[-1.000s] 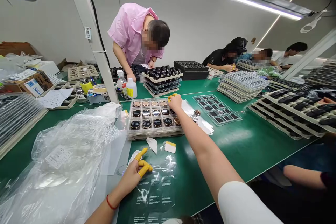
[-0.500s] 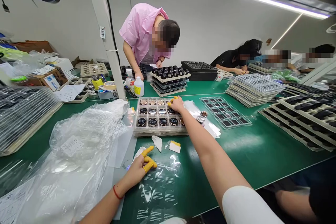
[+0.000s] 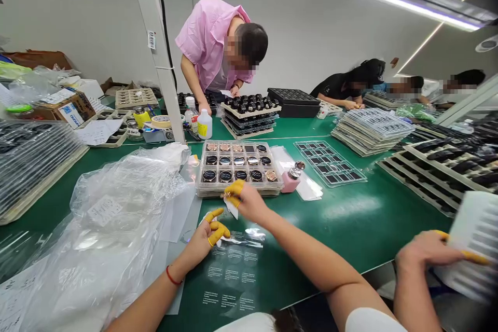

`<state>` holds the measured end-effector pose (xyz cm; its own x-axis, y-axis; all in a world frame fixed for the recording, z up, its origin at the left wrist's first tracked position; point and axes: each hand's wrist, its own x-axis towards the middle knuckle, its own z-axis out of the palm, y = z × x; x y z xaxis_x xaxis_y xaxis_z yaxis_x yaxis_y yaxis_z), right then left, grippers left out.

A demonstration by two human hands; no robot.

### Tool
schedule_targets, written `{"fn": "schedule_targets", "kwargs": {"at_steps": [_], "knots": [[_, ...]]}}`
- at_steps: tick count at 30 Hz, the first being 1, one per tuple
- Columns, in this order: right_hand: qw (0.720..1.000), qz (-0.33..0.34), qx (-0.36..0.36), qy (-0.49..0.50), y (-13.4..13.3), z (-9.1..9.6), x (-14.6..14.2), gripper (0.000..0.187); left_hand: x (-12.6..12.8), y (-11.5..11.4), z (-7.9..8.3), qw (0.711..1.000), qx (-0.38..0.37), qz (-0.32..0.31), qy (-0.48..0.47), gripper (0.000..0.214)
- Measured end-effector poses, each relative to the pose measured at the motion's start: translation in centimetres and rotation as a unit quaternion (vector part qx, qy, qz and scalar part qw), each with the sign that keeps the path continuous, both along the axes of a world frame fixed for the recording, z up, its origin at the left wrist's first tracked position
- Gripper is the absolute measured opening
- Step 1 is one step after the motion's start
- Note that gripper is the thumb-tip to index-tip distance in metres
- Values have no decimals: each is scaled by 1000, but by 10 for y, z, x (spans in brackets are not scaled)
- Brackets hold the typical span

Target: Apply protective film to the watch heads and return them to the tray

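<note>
Both hands wore yellow fingertip covers as I looked down over them through the head camera. With the right hand [image 3: 249, 201] I had finger and thumb pinched on a small shiny piece [image 3: 224, 195], mostly hidden from me, just in front of a clear tray [image 3: 208, 192]. The left hand [image 3: 204, 238] was half curled over the far end of a clear sheet [image 3: 233, 275] printed with white text; I could not tell whether its fingers gripped anything. That sheet lay on the green bench [image 3: 346, 233], and a white scrap [image 3: 232, 209] showed under my right hand.

At my far right, another person's hand [image 3: 428, 249] held a white ribbed thing [image 3: 470, 244], blurred. To my left, plastic bags [image 3: 120, 233] lay in a long crumpled heap.

Beyond my hands, the clear tray carried rows of round watch faces [image 3: 240, 175]. A pink bottle [image 3: 290, 181] stood just beside its right end, near some white sheets [image 3: 311, 189]. Further right lay a flat tray of dark squares [image 3: 348, 175].

Past those I saw a white bottle [image 3: 204, 125], a stack of loaded trays [image 3: 251, 116], and a person in a pink shirt [image 3: 212, 36] bending over the far side.
</note>
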<state>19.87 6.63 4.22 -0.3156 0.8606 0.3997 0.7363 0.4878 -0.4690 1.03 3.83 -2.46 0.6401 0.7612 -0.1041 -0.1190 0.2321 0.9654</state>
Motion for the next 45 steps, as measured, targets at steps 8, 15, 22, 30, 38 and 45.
{"fn": "schedule_targets", "kwargs": {"at_steps": [8, 15, 22, 30, 38, 45], "knots": [[964, 18, -187, 188, -47, -49, -19, 20, 1, -2, -2, 997, 67, 33, 37, 53], [962, -38, -202, 178, -49, -49, -27, 20, -1, -8, -3, 989, 94, 19, 114, 66], [975, -129, -177, -24, -59, -41, 4, 11, -3, -6, 0, 985, 97, 33, 137, 49], [973, -158, -121, -118, -25, -53, 6, 24, -3, -11, 14, 985, 105, 6, 138, 44], [991, -57, -114, -27, -30, -53, -8, 8, -2, -7, 15, 983, 89, 64, 145, 50], [998, 54, 14, -8, -48, -57, -25, 12, 1, -5, 12, 980, 99, 19, 173, 40]]}}
